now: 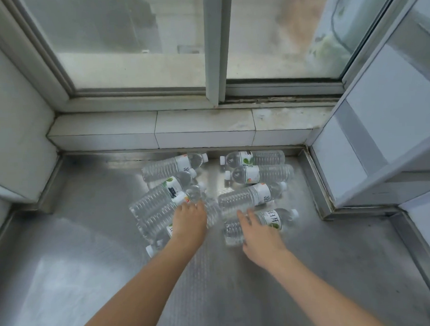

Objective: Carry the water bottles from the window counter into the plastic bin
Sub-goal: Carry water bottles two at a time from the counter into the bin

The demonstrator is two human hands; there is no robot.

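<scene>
Several clear water bottles with white labels and white caps lie on their sides on the steel window counter [89, 242], in a loose pile near the window. My left hand [189, 222] reaches palm down into the pile's middle. Its fingers curl out of sight over a blurred bottle [213, 212], so its grip is hidden. My right hand [260, 232] lies with fingers spread over the nearest right bottle [283, 217], touching it without closing around it. Other bottles lie further back [258, 158] and to the left [151, 205]. No plastic bin is in view.
A tiled sill [202, 129] and sliding window [214, 47] close the far side. A white tiled wall [15, 137] stands on the left and a pale cabinet [380, 131] on the right. A raised steel rim [318, 183] edges the counter.
</scene>
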